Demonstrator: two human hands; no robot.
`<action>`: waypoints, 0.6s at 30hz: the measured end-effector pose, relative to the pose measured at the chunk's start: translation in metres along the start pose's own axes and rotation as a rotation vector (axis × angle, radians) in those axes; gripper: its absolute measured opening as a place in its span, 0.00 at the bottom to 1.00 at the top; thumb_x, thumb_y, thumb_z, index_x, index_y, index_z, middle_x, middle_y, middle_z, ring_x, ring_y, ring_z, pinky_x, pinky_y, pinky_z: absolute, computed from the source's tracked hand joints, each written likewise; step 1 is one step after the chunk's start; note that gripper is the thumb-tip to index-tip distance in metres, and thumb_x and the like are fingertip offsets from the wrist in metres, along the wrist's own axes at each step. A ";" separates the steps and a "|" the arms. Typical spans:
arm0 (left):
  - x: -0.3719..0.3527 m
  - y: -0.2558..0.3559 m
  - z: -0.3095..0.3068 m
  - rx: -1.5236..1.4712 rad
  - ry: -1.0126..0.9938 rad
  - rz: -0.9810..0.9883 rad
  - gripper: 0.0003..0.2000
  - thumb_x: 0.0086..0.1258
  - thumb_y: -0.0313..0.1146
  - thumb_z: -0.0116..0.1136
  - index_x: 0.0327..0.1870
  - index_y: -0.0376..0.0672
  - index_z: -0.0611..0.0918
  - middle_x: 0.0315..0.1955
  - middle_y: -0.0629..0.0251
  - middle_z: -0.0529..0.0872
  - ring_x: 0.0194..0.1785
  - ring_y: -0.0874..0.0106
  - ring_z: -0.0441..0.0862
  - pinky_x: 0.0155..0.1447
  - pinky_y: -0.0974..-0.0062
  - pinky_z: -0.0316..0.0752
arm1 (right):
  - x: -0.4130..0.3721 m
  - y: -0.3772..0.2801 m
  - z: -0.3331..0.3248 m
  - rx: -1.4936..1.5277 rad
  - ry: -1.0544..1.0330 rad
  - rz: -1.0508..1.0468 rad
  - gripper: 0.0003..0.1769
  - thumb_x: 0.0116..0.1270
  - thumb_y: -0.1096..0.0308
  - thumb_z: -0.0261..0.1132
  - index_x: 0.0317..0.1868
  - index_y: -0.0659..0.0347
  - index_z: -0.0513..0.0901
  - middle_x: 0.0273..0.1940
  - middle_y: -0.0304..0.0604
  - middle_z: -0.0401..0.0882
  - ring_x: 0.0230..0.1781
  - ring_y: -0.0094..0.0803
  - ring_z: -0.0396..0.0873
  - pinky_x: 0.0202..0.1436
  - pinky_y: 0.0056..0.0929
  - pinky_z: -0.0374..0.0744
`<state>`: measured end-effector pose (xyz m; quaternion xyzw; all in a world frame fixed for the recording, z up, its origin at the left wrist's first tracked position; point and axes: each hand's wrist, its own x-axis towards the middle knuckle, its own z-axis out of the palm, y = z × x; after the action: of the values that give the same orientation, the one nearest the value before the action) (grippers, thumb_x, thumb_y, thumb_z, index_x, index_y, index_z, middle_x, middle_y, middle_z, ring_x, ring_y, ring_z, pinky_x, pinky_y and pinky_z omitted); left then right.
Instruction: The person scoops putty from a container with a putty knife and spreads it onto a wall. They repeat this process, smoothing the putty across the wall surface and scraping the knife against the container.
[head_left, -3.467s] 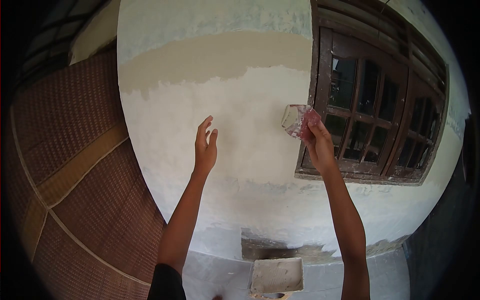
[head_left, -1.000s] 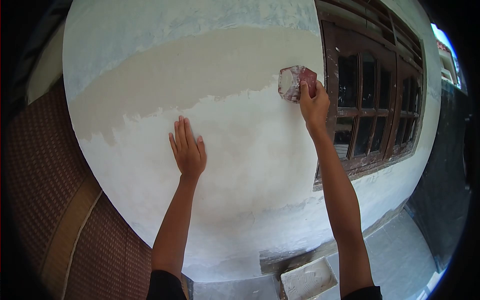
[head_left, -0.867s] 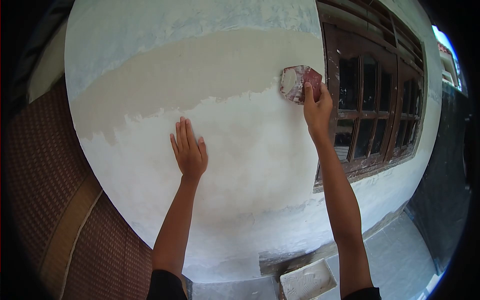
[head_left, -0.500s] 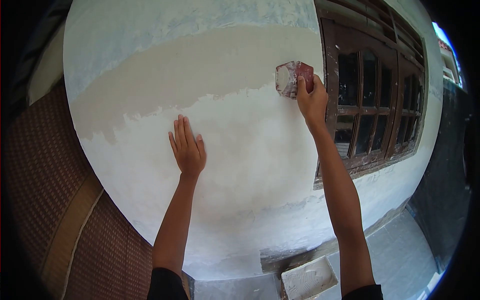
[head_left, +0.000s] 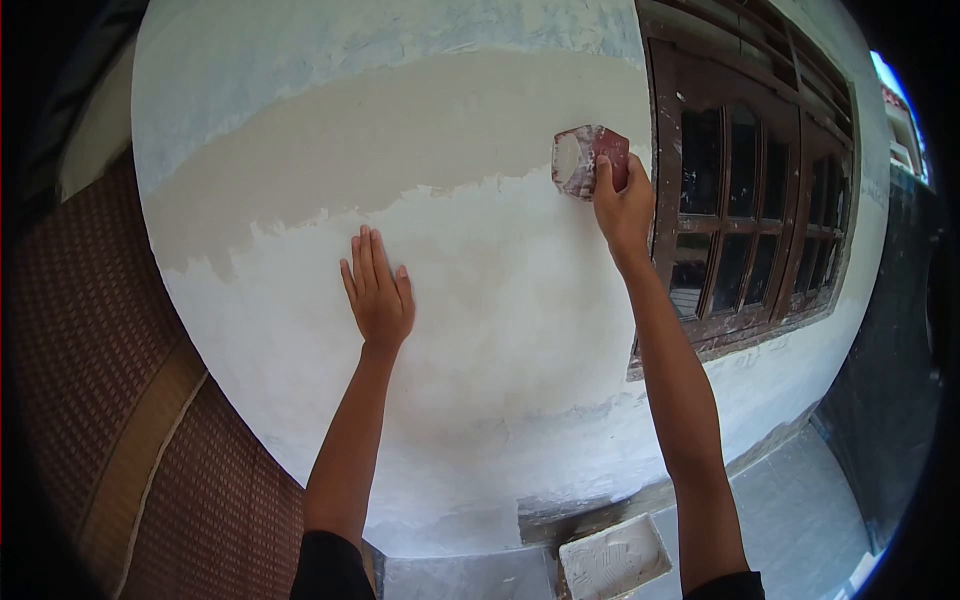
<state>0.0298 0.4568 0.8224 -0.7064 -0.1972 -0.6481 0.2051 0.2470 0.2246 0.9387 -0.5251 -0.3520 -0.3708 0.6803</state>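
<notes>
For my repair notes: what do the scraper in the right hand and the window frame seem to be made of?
Scraper: probably thin plastic, reddish, smeared with white putty; not certain. Window frame: dark brown wood, seemingly varnished, flecked with white.

Tiled floor w/ plaster tray on it.

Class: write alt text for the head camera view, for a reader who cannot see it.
A right hand presses a white-smeared reddish scraper to a whitened wall, just left of a dark wooden window. The left hand lies flat and open on the wall, lower left. A white-caked tray sits on the floor below.
</notes>
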 end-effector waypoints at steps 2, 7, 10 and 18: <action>-0.001 0.001 0.000 0.004 0.015 -0.003 0.28 0.79 0.34 0.42 0.78 0.34 0.61 0.79 0.54 0.61 0.82 0.59 0.55 0.83 0.52 0.44 | 0.001 -0.001 -0.007 -0.020 0.026 0.013 0.15 0.73 0.63 0.64 0.47 0.69 0.81 0.35 0.54 0.87 0.35 0.39 0.88 0.43 0.34 0.81; -0.002 -0.001 0.001 0.004 -0.016 -0.002 0.29 0.80 0.35 0.39 0.80 0.35 0.57 0.80 0.55 0.57 0.83 0.58 0.51 0.83 0.51 0.41 | -0.015 -0.026 0.020 0.206 -0.128 -0.109 0.14 0.76 0.64 0.62 0.49 0.69 0.80 0.32 0.50 0.85 0.31 0.32 0.83 0.40 0.32 0.79; -0.002 -0.002 0.001 0.007 -0.017 0.007 0.29 0.80 0.35 0.39 0.80 0.36 0.57 0.80 0.55 0.57 0.83 0.59 0.51 0.83 0.51 0.41 | -0.021 -0.035 0.036 0.073 -0.199 -0.108 0.14 0.75 0.63 0.62 0.49 0.69 0.79 0.32 0.53 0.85 0.31 0.36 0.85 0.40 0.34 0.79; -0.003 0.000 0.001 0.004 -0.014 -0.007 0.29 0.80 0.35 0.39 0.79 0.35 0.58 0.79 0.55 0.58 0.83 0.58 0.52 0.83 0.51 0.42 | 0.003 0.009 0.000 0.124 0.062 0.001 0.15 0.75 0.62 0.63 0.47 0.69 0.82 0.35 0.47 0.87 0.33 0.29 0.84 0.40 0.31 0.80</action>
<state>0.0304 0.4577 0.8198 -0.7098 -0.2025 -0.6435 0.2026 0.2565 0.2259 0.9375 -0.4704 -0.3528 -0.3639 0.7224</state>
